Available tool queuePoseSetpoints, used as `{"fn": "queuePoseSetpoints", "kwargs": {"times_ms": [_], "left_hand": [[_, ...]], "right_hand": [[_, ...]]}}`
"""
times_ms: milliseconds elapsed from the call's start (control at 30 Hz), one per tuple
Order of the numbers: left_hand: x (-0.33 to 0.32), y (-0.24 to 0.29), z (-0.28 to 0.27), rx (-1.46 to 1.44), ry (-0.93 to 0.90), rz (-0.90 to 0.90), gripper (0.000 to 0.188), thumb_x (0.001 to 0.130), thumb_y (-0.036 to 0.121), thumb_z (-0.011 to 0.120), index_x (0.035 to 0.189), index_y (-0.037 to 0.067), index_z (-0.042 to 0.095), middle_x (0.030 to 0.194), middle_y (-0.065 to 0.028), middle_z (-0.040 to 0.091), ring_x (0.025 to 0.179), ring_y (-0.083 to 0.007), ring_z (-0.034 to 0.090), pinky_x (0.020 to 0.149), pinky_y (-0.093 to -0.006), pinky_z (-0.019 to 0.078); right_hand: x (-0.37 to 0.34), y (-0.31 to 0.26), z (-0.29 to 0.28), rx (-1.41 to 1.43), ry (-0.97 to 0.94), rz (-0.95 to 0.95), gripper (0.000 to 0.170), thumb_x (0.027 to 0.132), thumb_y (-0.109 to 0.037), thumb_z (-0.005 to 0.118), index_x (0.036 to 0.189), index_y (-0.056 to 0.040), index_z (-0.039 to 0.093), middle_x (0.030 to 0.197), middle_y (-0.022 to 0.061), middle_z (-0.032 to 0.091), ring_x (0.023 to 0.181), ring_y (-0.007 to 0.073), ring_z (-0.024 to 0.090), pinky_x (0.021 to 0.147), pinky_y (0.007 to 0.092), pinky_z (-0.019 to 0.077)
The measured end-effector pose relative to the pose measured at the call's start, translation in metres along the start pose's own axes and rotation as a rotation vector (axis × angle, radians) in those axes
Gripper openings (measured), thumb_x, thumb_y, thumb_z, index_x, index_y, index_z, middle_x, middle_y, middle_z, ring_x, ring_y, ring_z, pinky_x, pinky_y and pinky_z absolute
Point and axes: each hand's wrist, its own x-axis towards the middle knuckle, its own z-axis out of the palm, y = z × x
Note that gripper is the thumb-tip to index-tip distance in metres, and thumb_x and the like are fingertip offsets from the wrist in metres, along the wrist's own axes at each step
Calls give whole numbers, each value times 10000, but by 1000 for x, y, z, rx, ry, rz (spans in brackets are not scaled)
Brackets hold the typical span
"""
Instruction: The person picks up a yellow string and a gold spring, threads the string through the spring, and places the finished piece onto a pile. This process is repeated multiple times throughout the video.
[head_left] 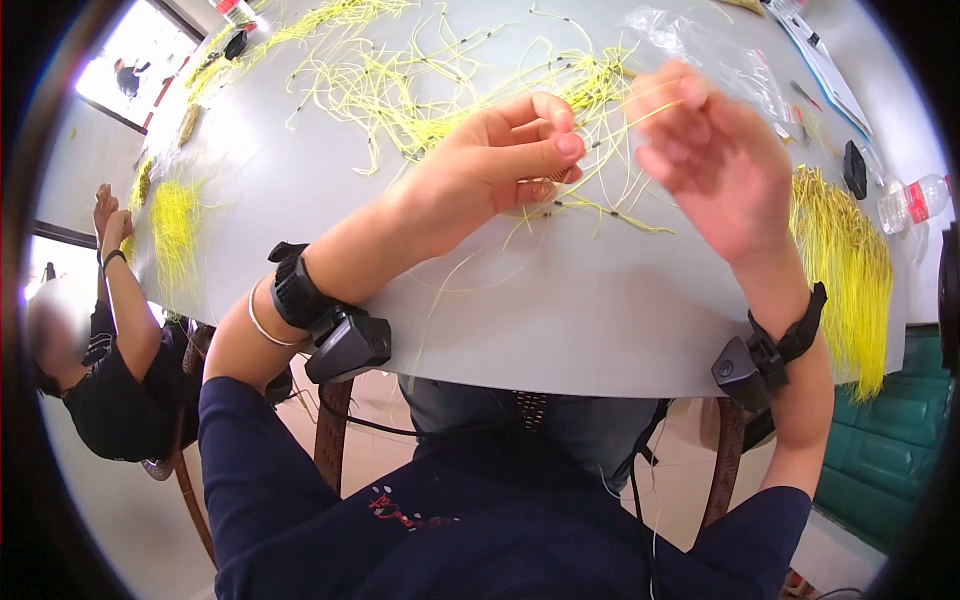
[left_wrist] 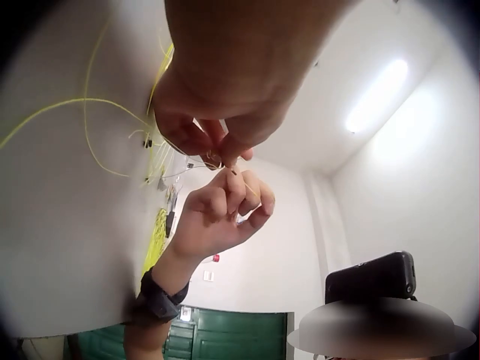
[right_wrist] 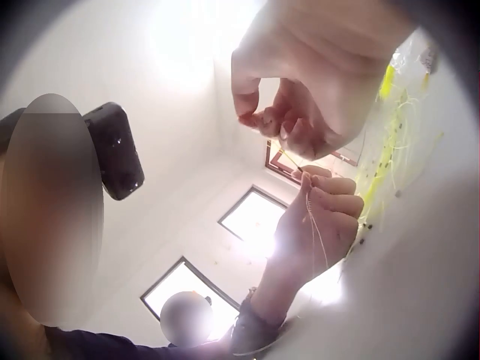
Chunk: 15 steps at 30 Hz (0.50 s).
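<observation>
My left hand (head_left: 480, 165) pinches a thin yellow cord (right_wrist: 291, 158) between thumb and forefinger, above the table near its front edge. In the right wrist view a coiled or knotted stretch of pale strand (right_wrist: 309, 206) hangs along the left fingers. Opposite it, my right hand (head_left: 725, 165), blurred in the head view, pinches the cord's other part with thumb and fingertips. The cord spans the short gap between both hands. Beyond them a loose pile of yellow cords (head_left: 430, 110) with small dark pieces lies on the table.
A thick bundle of yellow cords (head_left: 845, 280) lies at the right edge, beside a bottle (head_left: 915, 203) and a black object (head_left: 855, 170). Clear plastic bags (head_left: 700, 50) lie at the back. Another person (head_left: 120, 360) sits at left by more yellow cords (head_left: 177, 225).
</observation>
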Motion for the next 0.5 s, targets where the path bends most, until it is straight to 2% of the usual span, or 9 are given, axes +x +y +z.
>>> {"fn": "queuePoseSetpoints", "kwargs": {"times_ms": [67, 100, 167, 200, 267, 300, 400, 433, 500], "left_hand": [[-1, 0, 3, 115, -115, 41, 121, 884, 172, 568, 901, 114, 462, 794, 48, 511, 755, -26, 500, 657, -177, 409], [-2, 0, 5, 115, -116, 41, 121, 884, 172, 568, 901, 114, 462, 794, 48, 511, 755, -26, 500, 657, -177, 409], [-5, 0, 10, 380, -352, 29, 214, 843, 135, 619, 989, 46, 490, 767, 14, 544, 737, -48, 531, 653, -189, 427], [-7, 2, 14, 385, -353, 28, 214, 843, 135, 619, 989, 46, 490, 767, 14, 544, 737, -48, 531, 653, -189, 427], [-10, 6, 19, 558, -479, -149, 307, 813, 95, 643, 1059, -1, 486, 758, -15, 567, 707, -65, 545, 642, -211, 445], [-9, 7, 17, 625, -532, -140, 327, 804, 96, 645, 1070, -11, 488, 773, -29, 570, 705, -66, 551, 630, -213, 449], [-11, 11, 24, 532, -516, -81, 306, 802, 88, 639, 1049, -23, 495, 779, -33, 573, 718, -82, 555, 644, -217, 436], [-11, 10, 24, 532, -515, -80, 306, 802, 88, 639, 1049, -23, 495, 779, -33, 573, 718, -82, 555, 644, -217, 436], [-11, 7, 22, 298, -523, -41, 235, 842, 167, 587, 976, -15, 526, 765, -36, 563, 717, -96, 552, 653, -217, 416]], "right_hand": [[5, -1, -2, 26, -39, -234, 158, 863, -224, 528, 910, -107, 433, 772, -25, 339, 704, 83, 338, 586, 201, 301], [6, -1, -3, 26, -38, -235, 158, 863, -224, 528, 910, -107, 433, 772, -25, 339, 704, 83, 338, 586, 201, 301], [7, 1, -7, 55, -56, -299, 132, 891, -215, 506, 934, -120, 424, 826, -20, 363, 782, 97, 373, 660, 235, 340], [8, 2, -8, 71, -67, -332, 120, 905, -210, 495, 947, -127, 420, 853, -18, 375, 821, 104, 390, 697, 251, 359], [5, 11, 3, 89, -29, -290, 112, 906, -226, 495, 941, -129, 452, 884, -7, 423, 817, 103, 416, 702, 256, 381], [4, 14, 6, 106, 10, -243, 115, 907, -243, 496, 935, -132, 484, 916, 4, 471, 812, 101, 443, 708, 261, 402], [3, 15, 2, 123, -87, -153, 105, 916, -235, 485, 944, -134, 482, 966, 16, 484, 771, 93, 463, 659, 241, 418], [3, 15, 0, 166, -117, -140, 112, 928, -236, 467, 954, -129, 488, 915, 12, 478, 670, 77, 449, 601, 220, 409], [4, 14, -3, 166, -145, -126, 119, 932, -236, 460, 954, -124, 490, 858, 2, 471, 632, 67, 424, 577, 212, 391]]}}
